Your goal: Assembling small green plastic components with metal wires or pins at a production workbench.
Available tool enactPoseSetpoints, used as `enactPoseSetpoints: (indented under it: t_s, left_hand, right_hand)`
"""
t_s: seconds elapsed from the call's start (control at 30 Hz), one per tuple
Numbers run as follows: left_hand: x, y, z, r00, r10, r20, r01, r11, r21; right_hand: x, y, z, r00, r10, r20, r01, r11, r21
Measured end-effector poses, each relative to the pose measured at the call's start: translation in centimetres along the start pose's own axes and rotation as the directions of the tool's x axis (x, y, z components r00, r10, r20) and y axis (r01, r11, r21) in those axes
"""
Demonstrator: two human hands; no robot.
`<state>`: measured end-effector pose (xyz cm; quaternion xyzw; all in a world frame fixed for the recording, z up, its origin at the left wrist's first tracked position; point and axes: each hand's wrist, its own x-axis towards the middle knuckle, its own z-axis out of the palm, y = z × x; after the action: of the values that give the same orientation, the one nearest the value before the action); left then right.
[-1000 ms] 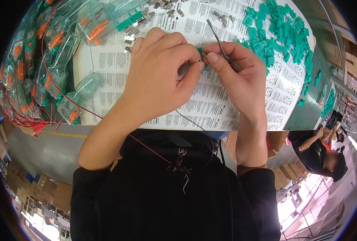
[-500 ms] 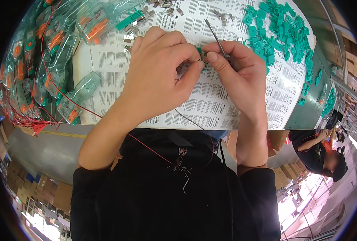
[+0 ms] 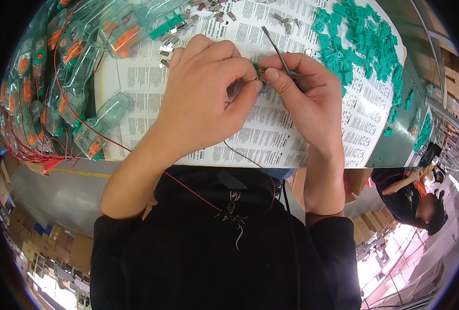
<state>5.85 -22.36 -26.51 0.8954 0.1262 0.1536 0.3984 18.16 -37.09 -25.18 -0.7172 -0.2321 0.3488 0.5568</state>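
Over the printed paper [image 3: 260, 129] my two hands meet at a small green plastic part [image 3: 257, 66], mostly covered by fingertips. My left hand [image 3: 203, 93] is closed, thumb and forefinger pinching that part. My right hand [image 3: 309, 90] is closed too, holding a thin dark metal tool [image 3: 276, 45], like a slim screwdriver, which slants up and left from the fingers. Its thumb and forefinger also touch a tiny metal bit beside the green part. A dark thin wire [image 3: 245, 154] runs below my left hand toward my lap.
Clear plastic housings [image 3: 66, 88] with orange inserts and red wires crowd the left side. Small metal clips [image 3: 172, 41] lie at the far middle, green plastic pieces [image 3: 356, 44] at the far right. A red wire [image 3: 188, 191] crosses my left forearm. Another person [image 3: 410, 194] sits at right.
Both hands stay nearly in place. The thin metal tool has shifted very slightly to the left at its tip.
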Motion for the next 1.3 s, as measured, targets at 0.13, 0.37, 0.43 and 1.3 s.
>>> enactPoseSetpoints:
  t_s: [0.13,0.37,0.43,1.3]
  left_hand:
    - [-0.02,0.01,-0.06,1.0,-0.001,0.007,0.001,1.0,0.01]
    - [-0.12,-0.06,-0.02,1.0,-0.007,0.013,0.007,1.0,0.008]
    - [-0.13,-0.04,-0.02,1.0,-0.014,0.019,0.014,1.0,0.008]
    - [-0.16,-0.3,-0.02,1.0,0.025,0.006,-0.025,0.999,-0.027]
  right_hand:
    - [0.02,-0.11,-0.08,1.0,-0.013,0.011,0.013,1.0,-0.009]
    - [-0.09,-0.21,-0.03,0.999,-0.025,0.039,0.028,0.998,-0.065]
    - [-0.18,-0.3,-0.04,0.998,-0.027,0.048,0.031,0.996,-0.088]
    - [-0.18,-0.26,0.2,0.999,0.047,0.018,-0.046,0.997,-0.07]
